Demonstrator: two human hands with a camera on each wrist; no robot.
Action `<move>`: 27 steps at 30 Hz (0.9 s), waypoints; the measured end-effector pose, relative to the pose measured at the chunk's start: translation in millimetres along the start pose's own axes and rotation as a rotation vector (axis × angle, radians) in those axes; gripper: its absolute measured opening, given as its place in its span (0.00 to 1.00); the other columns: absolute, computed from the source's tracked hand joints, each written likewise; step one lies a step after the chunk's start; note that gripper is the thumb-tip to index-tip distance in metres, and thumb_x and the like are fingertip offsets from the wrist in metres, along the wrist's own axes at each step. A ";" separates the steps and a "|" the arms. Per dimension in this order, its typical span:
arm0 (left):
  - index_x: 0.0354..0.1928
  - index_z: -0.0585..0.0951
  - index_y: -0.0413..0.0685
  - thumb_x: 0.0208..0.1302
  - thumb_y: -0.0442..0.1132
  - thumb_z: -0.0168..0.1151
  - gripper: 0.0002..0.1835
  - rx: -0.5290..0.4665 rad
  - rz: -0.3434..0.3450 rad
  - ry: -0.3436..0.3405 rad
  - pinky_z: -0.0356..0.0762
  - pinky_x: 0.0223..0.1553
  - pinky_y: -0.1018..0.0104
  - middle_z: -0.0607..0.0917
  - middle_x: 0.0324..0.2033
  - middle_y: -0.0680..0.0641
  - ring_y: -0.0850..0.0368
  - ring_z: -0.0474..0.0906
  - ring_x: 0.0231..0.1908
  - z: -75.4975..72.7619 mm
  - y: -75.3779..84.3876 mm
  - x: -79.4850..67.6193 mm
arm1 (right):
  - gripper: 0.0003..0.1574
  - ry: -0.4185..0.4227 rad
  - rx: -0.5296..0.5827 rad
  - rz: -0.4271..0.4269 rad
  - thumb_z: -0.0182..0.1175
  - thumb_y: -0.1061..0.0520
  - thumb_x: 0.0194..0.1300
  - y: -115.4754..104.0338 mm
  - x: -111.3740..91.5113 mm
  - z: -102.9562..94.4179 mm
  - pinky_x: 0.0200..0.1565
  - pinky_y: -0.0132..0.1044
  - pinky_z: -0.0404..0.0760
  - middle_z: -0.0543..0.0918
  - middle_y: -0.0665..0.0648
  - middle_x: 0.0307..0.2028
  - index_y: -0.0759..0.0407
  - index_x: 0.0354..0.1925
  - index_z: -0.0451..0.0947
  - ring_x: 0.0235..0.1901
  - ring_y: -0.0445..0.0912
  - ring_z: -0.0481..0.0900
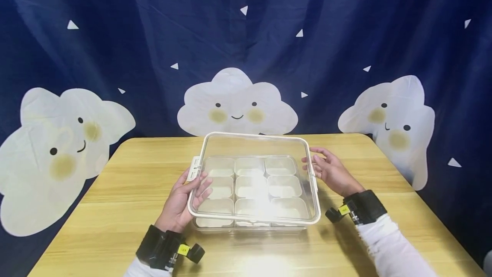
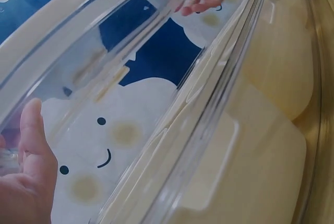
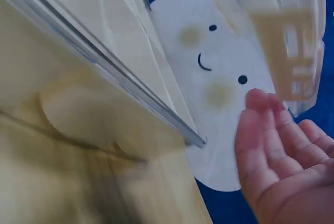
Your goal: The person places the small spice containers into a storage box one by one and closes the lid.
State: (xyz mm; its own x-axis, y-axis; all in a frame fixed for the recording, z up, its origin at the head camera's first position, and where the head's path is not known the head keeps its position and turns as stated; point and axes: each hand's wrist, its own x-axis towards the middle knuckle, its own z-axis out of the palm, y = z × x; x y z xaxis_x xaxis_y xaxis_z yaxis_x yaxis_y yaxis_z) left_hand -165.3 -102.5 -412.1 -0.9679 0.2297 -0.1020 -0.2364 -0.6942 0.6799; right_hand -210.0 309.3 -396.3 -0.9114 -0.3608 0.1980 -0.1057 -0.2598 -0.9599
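Observation:
Clear lid (image 1: 253, 146) with a cream rim is raised and tilted above a clear box (image 1: 269, 229). Through the lid show several cream compartments (image 1: 282, 166) in rows. My left hand (image 1: 180, 202) holds the lid's left side by the white latch (image 1: 193, 168), its fingertips visible through the plastic. At the right rim is my right hand (image 1: 334, 172), fairly straight fingers reaching beneath the edge. In the right wrist view, that hand's fingers (image 3: 255, 130) lie close to the lid's right latch (image 3: 295, 51); their exact contact is unclear.
The box stands on a light wooden table (image 1: 130, 191). Behind the table hangs a dark blue curtain (image 1: 153, 46) printed with smiling clouds (image 1: 236, 93) and small white triangles. Each wrist wears a black strap (image 1: 365, 206) with a small black device.

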 end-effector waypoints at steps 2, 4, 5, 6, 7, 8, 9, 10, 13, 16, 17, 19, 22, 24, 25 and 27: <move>0.68 0.57 0.56 0.75 0.30 0.43 0.24 -0.018 0.004 0.016 0.78 0.50 0.63 0.77 0.49 0.48 0.56 0.83 0.46 0.7 -0.1 -0.2 | 0.18 0.018 0.004 -0.003 0.46 0.58 0.77 5.3 -4.5 5.1 0.46 0.35 0.81 0.80 0.58 0.47 0.62 0.60 0.59 0.43 0.47 0.82; 0.67 0.57 0.55 0.75 0.30 0.43 0.23 -0.015 0.009 0.032 0.78 0.49 0.63 0.78 0.48 0.48 0.56 0.83 0.46 1.9 -0.5 -0.7 | 0.20 0.059 -0.022 -0.015 0.47 0.59 0.76 10.2 -7.9 12.0 0.45 0.34 0.81 0.79 0.58 0.48 0.66 0.60 0.57 0.41 0.46 0.81; 0.67 0.58 0.55 0.75 0.30 0.43 0.23 -0.007 0.010 0.040 0.78 0.49 0.64 0.78 0.48 0.48 0.56 0.83 0.45 2.7 -0.9 -0.9 | 0.21 0.092 -0.056 -0.022 0.47 0.59 0.76 12.4 -9.1 15.6 0.44 0.33 0.80 0.79 0.57 0.47 0.68 0.60 0.57 0.40 0.45 0.80; 0.67 0.57 0.54 0.75 0.30 0.43 0.23 0.004 0.011 0.048 0.78 0.49 0.64 0.78 0.48 0.48 0.57 0.83 0.45 3.4 -1.3 -1.0 | 0.22 0.136 -0.093 -0.027 0.48 0.60 0.76 14.4 -9.6 19.3 0.43 0.31 0.79 0.78 0.57 0.47 0.70 0.61 0.57 0.39 0.44 0.79; 0.67 0.57 0.54 0.75 0.29 0.42 0.23 0.018 0.011 0.056 0.78 0.49 0.64 0.78 0.48 0.48 0.57 0.83 0.45 4.1 -1.8 -1.1 | 0.23 0.185 -0.137 -0.031 0.49 0.60 0.75 16.2 -9.6 22.9 0.42 0.30 0.79 0.78 0.57 0.47 0.71 0.61 0.57 0.38 0.43 0.78; 0.67 0.57 0.54 0.75 0.30 0.42 0.23 0.037 0.012 0.062 0.78 0.49 0.64 0.78 0.48 0.48 0.57 0.83 0.45 4.7 -2.0 -1.5 | 0.24 0.235 -0.186 -0.029 0.49 0.61 0.75 18.1 -9.4 26.5 0.41 0.30 0.78 0.78 0.57 0.46 0.73 0.62 0.57 0.37 0.43 0.76; 0.67 0.57 0.53 0.75 0.30 0.42 0.22 0.061 0.014 0.065 0.78 0.49 0.65 0.78 0.48 0.48 0.58 0.83 0.46 5.1 -2.2 -1.8 | 0.24 0.283 -0.234 -0.023 0.49 0.61 0.75 19.8 -9.2 29.6 0.40 0.29 0.77 0.77 0.59 0.47 0.73 0.62 0.58 0.37 0.43 0.75; 0.66 0.56 0.53 0.75 0.30 0.42 0.22 0.077 0.013 0.071 0.78 0.49 0.64 0.78 0.48 0.49 0.58 0.82 0.46 5.3 -2.2 -2.0 | 0.24 0.327 -0.274 -0.015 0.49 0.62 0.74 21.4 -8.8 32.3 0.41 0.29 0.77 0.77 0.61 0.48 0.74 0.63 0.59 0.39 0.44 0.75; 0.65 0.55 0.53 0.75 0.30 0.42 0.21 0.116 0.018 0.082 0.77 0.50 0.64 0.78 0.48 0.49 0.58 0.82 0.48 4.2 -1.1 -2.8 | 0.25 0.417 -0.368 0.015 0.49 0.62 0.74 25.9 -7.4 37.5 0.43 0.29 0.76 0.73 0.68 0.51 0.74 0.63 0.62 0.45 0.47 0.75; 0.64 0.55 0.53 0.76 0.30 0.41 0.20 0.146 0.015 0.097 0.77 0.50 0.64 0.78 0.48 0.49 0.58 0.81 0.49 1.7 0.3 -2.9 | 0.24 0.442 -0.437 0.029 0.51 0.62 0.73 29.9 -7.7 39.3 0.45 0.29 0.77 0.71 0.71 0.54 0.73 0.63 0.65 0.48 0.49 0.75; 0.64 0.55 0.53 0.76 0.30 0.41 0.20 0.158 0.016 0.101 0.77 0.50 0.63 0.78 0.48 0.48 0.58 0.81 0.50 1.0 0.8 -2.8 | 0.24 0.440 -0.456 0.030 0.51 0.62 0.73 31.1 -7.9 39.2 0.45 0.29 0.78 0.71 0.71 0.54 0.73 0.63 0.66 0.47 0.48 0.76; 0.63 0.55 0.51 0.75 0.29 0.42 0.20 0.189 0.016 0.109 0.77 0.50 0.63 0.77 0.49 0.47 0.57 0.80 0.51 -0.4 1.4 -2.0 | 0.24 0.432 -0.480 0.023 0.53 0.63 0.72 33.3 -8.1 38.5 0.43 0.30 0.79 0.73 0.72 0.53 0.74 0.62 0.67 0.44 0.47 0.77; 0.64 0.55 0.46 0.73 0.29 0.47 0.22 0.265 0.022 0.117 0.78 0.48 0.62 0.76 0.52 0.41 0.53 0.80 0.51 -2.2 1.6 0.1 | 0.24 0.414 -0.497 0.016 0.54 0.61 0.72 36.2 -8.1 35.8 0.41 0.32 0.81 0.75 0.72 0.51 0.74 0.61 0.68 0.41 0.45 0.78; 0.65 0.54 0.43 0.72 0.29 0.50 0.24 0.335 0.026 0.126 0.79 0.47 0.62 0.75 0.54 0.37 0.52 0.81 0.49 -3.7 1.7 1.7 | 0.25 0.405 -0.502 0.020 0.55 0.60 0.72 38.0 -8.1 33.0 0.40 0.34 0.82 0.75 0.72 0.50 0.74 0.61 0.69 0.40 0.45 0.79; 0.65 0.54 0.42 0.72 0.30 0.51 0.25 0.373 0.024 0.131 0.80 0.46 0.61 0.74 0.54 0.35 0.52 0.81 0.48 -4.3 1.8 2.3 | 0.25 0.401 -0.502 0.027 0.55 0.59 0.72 39.1 -8.1 31.3 0.40 0.34 0.82 0.75 0.72 0.50 0.74 0.61 0.69 0.40 0.44 0.79; 0.66 0.53 0.39 0.73 0.32 0.50 0.26 0.458 0.021 0.138 0.81 0.45 0.61 0.75 0.54 0.32 0.52 0.82 0.45 -6.0 2.1 3.6 | 0.25 0.400 -0.507 0.042 0.55 0.59 0.72 41.2 -8.1 27.8 0.40 0.35 0.82 0.76 0.71 0.50 0.73 0.61 0.69 0.40 0.44 0.80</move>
State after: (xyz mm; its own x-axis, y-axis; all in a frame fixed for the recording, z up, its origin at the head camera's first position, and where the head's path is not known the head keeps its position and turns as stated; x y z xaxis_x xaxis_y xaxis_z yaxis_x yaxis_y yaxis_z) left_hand -169.8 -107.3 -415.4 -0.9818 0.1042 -0.1589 -0.1843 -0.3184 0.9299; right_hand -195.9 276.6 -431.9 -0.9863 0.0255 0.1630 -0.1524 0.2379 -0.9593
